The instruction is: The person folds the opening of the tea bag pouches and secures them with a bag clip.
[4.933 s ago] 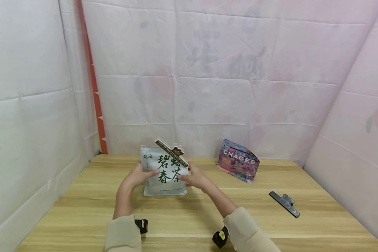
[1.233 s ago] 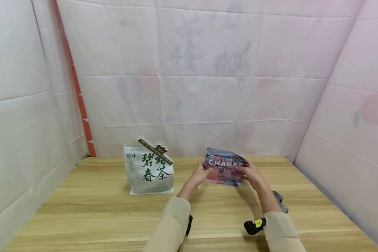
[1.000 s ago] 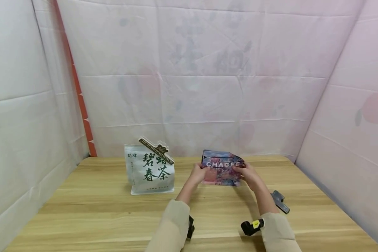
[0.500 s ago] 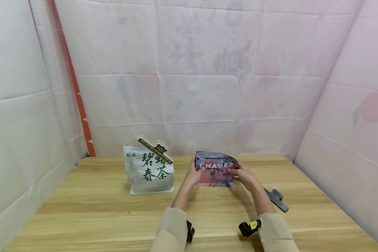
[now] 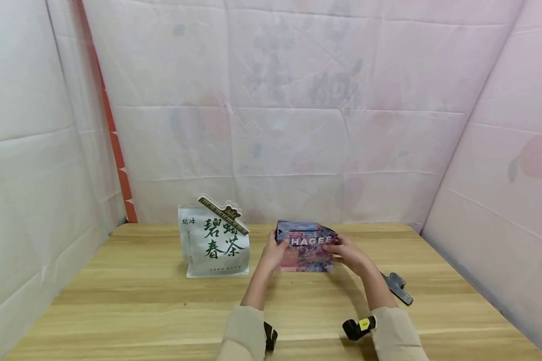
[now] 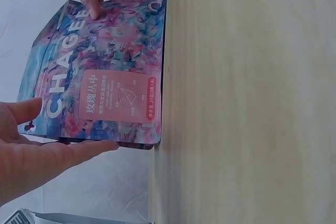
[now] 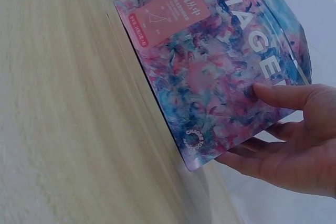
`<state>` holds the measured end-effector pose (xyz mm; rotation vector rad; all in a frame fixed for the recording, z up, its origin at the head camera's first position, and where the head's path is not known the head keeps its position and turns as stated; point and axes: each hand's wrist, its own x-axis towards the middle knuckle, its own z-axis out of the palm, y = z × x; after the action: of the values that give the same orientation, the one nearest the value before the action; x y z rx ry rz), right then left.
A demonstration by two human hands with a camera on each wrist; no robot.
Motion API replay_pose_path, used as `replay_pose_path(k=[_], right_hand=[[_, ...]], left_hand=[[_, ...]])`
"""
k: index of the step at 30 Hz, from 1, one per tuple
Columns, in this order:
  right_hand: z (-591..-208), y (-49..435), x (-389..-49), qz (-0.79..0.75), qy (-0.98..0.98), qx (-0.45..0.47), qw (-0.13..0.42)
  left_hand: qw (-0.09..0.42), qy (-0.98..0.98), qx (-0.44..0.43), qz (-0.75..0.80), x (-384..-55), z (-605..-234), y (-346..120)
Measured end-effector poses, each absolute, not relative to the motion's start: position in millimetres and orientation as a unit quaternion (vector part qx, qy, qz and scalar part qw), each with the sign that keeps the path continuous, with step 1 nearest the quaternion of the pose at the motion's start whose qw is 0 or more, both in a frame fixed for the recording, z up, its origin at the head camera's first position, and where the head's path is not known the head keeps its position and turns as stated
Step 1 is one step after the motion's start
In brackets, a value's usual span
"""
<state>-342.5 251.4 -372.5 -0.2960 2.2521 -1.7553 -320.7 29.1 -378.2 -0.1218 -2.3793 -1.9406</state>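
Observation:
A pink-and-blue CHAGEE tea pouch [image 5: 307, 258] is upright between my hands at the middle back of the table, its bottom edge at or close to the wood. My left hand [image 5: 272, 253] grips its left side, the thumb on the printed face. On the opposite side my right hand [image 5: 351, 255] holds the pouch, thumb in front and fingers behind. The right wrist view shows that right thumb beside the lettering on the pouch [image 7: 210, 72]. To the left stands a white tea pouch [image 5: 196, 258] with a brown-and-cream clip [image 5: 225, 215] slanting across its top right corner.
A dark grey clip [image 5: 399, 290] lies on the wooden table [image 5: 162, 321] to the right, partly hidden by my right forearm. Pale printed cloth [image 5: 298, 140] hangs behind the table and at both sides.
Earlier both hands held the white pouch; they let it go and took hold of the CHAGEE pouch. That pouch has moved left and towards me and is now straighter. The view has turned slightly right.

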Motion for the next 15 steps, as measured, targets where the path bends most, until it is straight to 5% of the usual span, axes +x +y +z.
replay_pose_path(k=[15], right_hand=[[-368.4, 252.2, -338.1, -0.578, 0.792, -0.127, 0.152]], left_hand=[[0.034, -0.763, -0.041, -0.645, -320.0, -375.1, 23.2]])
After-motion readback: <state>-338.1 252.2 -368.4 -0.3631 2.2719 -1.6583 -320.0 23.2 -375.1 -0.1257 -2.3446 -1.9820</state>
